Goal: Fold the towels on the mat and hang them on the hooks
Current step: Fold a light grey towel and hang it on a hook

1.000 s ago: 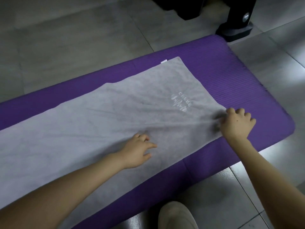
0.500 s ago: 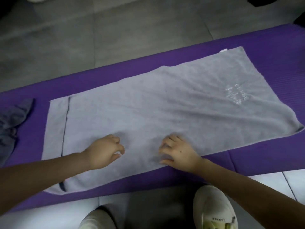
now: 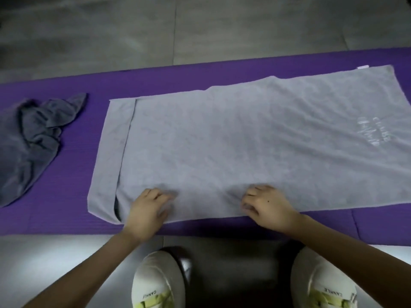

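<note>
A light grey towel (image 3: 222, 141) with white lettering lies spread flat along the purple mat (image 3: 155, 78); its left end is folded over in a narrow strip. My left hand (image 3: 145, 211) sits on the towel's near edge, fingers curled into the cloth, which puckers at the fingertips. My right hand (image 3: 268, 205) grips the same near edge further right, fingers curled, with the cloth bunched under them. A darker grey towel (image 3: 33, 141) lies crumpled on the mat's left part. No hooks are in view.
Grey floor tiles (image 3: 200, 30) lie beyond the mat. My two white shoes (image 3: 160, 281) stand on the tiles just in front of the mat's near edge, below my hands.
The view has swung left, bringing the crumpled dark towel into sight. My right hand left the towel's right end and came to the near edge; both hands now curl into the cloth there.
</note>
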A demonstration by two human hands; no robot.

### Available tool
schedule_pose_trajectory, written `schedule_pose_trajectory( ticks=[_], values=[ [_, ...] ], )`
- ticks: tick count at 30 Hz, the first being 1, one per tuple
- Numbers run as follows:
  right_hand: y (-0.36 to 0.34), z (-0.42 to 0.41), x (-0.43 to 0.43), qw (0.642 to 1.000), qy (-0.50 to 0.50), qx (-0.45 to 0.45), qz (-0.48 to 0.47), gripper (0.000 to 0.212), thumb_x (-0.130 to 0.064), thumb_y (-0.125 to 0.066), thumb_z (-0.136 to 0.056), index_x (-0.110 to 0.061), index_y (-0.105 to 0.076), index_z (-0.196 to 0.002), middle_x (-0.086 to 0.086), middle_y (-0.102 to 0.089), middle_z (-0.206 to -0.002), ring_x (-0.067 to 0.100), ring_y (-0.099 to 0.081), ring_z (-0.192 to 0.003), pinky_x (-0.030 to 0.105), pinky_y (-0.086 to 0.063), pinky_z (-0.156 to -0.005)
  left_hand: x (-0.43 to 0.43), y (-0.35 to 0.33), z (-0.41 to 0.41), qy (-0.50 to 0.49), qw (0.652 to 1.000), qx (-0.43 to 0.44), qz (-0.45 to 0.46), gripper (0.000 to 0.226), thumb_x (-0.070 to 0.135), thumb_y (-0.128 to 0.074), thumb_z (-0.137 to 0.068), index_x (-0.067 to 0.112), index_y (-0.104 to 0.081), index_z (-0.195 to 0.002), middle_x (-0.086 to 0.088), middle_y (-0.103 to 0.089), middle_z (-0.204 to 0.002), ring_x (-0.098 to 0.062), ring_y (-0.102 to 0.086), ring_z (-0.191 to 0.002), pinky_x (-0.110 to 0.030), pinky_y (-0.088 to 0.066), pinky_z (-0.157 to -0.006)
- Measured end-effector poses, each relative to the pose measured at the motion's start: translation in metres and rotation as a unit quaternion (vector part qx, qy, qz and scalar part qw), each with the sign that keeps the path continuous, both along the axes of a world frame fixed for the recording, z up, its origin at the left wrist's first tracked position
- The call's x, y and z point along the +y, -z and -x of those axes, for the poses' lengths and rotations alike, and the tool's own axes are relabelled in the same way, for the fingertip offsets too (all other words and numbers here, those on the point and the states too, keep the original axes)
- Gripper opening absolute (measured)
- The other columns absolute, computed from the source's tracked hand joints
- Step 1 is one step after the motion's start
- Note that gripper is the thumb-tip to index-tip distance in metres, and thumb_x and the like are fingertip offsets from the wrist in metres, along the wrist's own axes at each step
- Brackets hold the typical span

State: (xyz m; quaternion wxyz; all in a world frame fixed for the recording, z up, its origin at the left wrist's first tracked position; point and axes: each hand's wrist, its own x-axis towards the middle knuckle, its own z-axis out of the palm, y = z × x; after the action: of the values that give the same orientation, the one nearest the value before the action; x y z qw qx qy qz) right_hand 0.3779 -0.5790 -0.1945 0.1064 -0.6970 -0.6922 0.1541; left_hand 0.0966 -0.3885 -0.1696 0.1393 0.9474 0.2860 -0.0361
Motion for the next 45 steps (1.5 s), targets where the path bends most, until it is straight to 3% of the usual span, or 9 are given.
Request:
schedule_pose_trajectory(
  ticks=[8,13,18,21,26,32,36,40,45],
  values=[
    [-0.005,0.071,0.086,0.994,-0.06,0.066,-0.07,0.038,-0.049,-0.048,-0.08,-0.022,-0.071,-0.091,-0.001,-0.066,-0.093,0.02,-0.064,-0.086,0.033,-0.052,-0.076,0.026,-0.001,0.107,-0.348,0.936,-0.021,-0.055,0.011,0.003,-0.06,-0.062,0.004,-0.062,-0.074,-0.017,-0.058,-0.074,-0.039,-0.053,-0.064,-0.039,-0.044,-0.059],
    [0.016,0.116,0.107,0.99,-0.13,0.001,-0.059,0.051,-0.066,-0.043,-0.076,-0.029,-0.07,-0.099,-0.002,-0.062,-0.114,0.017,-0.052,-0.108,0.035,-0.041,-0.096,0.045,0.015,0.143,-0.235,0.971,0.024,-0.036,0.044,0.028,-0.075,-0.061,0.012,-0.07,-0.102,-0.011,-0.065,-0.097,-0.037,-0.06,-0.081,-0.045,-0.05,-0.07],
    [0.026,0.12,0.124,0.988,-0.125,0.004,-0.086,0.045,-0.06,-0.05,-0.077,-0.026,-0.07,-0.098,-0.003,-0.062,-0.11,0.018,-0.054,-0.104,0.034,-0.033,-0.098,0.072,0.019,0.151,-0.126,0.989,0.05,-0.059,0.053,0.057,-0.048,-0.072,0.024,-0.067,-0.109,0.001,-0.059,-0.102,-0.017,-0.044,-0.096,-0.041,-0.045,-0.082],
    [0.024,0.123,0.137,0.988,-0.113,0.03,-0.099,0.041,-0.057,-0.051,-0.079,-0.025,-0.071,-0.095,-0.002,-0.064,-0.105,0.019,-0.058,-0.098,0.034,-0.041,-0.09,0.086,0.018,0.156,-0.055,0.995,0.027,-0.074,0.041,0.046,-0.047,-0.076,0.026,-0.064,-0.107,0.003,-0.059,-0.101,-0.018,-0.05,-0.095,-0.035,-0.035,-0.091],
    [0.021,0.131,0.153,0.989,-0.09,0.045,-0.105,0.045,-0.058,-0.048,-0.084,-0.024,-0.072,-0.101,0.002,-0.065,-0.114,0.021,-0.059,-0.105,0.039,-0.046,-0.093,0.106,-0.005,0.16,-0.006,0.996,-0.052,-0.075,0.022,0.015,-0.048,-0.081,0.017,-0.066,-0.094,0.0,-0.065,-0.092,-0.021,-0.058,-0.082,-0.031,-0.041,-0.075],
    [0.023,0.15,0.158,0.986,-0.134,0.026,-0.095,0.055,-0.063,-0.035,-0.09,-0.025,-0.071,-0.107,0.002,-0.065,-0.119,0.021,-0.059,-0.111,0.04,-0.04,-0.101,0.119,-0.027,0.183,0.022,0.998,0.056,-0.016,0.05,-0.006,-0.066,-0.052,0.036,-0.07,-0.079,0.014,-0.065,-0.083,-0.019,-0.057,-0.077,-0.03,-0.039,-0.07],
    [0.024,0.156,0.157,0.987,-0.136,0.029,-0.082,0.06,-0.06,-0.023,-0.095,-0.026,-0.073,-0.102,0.002,-0.065,-0.12,0.022,-0.059,-0.112,0.041,-0.041,-0.101,0.12,-0.016,0.178,-0.189,0.971,0.015,0.146,0.053,-0.015,-0.051,-0.068,0.025,-0.073,-0.093,0.0,-0.061,-0.107,-0.021,-0.054,-0.101,-0.037,-0.044,-0.09],
    [0.024,0.154,0.16,0.989,-0.127,0.035,-0.072,0.061,-0.059,-0.023,-0.095,-0.025,-0.073,-0.102,-0.001,-0.066,-0.119,0.02,-0.06,-0.112,0.039,-0.04,-0.101,0.106,-0.007,0.167,-0.496,0.811,-0.099,0.294,0.028,-0.001,-0.062,-0.08,0.012,-0.06,-0.105,-0.009,-0.061,-0.103,-0.031,-0.059,-0.1,-0.048,-0.051,-0.088],
    [0.026,0.152,0.161,0.987,-0.14,0.037,-0.065,0.06,-0.058,-0.023,-0.095,-0.026,-0.073,-0.103,-0.001,-0.065,-0.12,0.02,-0.059,-0.113,0.038,-0.039,-0.102,0.097,-0.006,0.157,-0.47,0.857,0.029,0.208,0.051,0.008,-0.065,-0.08,0.013,-0.047,-0.128,-0.014,-0.057,-0.111,-0.033,-0.058,-0.096,-0.043,-0.051,-0.082]
  ],
)
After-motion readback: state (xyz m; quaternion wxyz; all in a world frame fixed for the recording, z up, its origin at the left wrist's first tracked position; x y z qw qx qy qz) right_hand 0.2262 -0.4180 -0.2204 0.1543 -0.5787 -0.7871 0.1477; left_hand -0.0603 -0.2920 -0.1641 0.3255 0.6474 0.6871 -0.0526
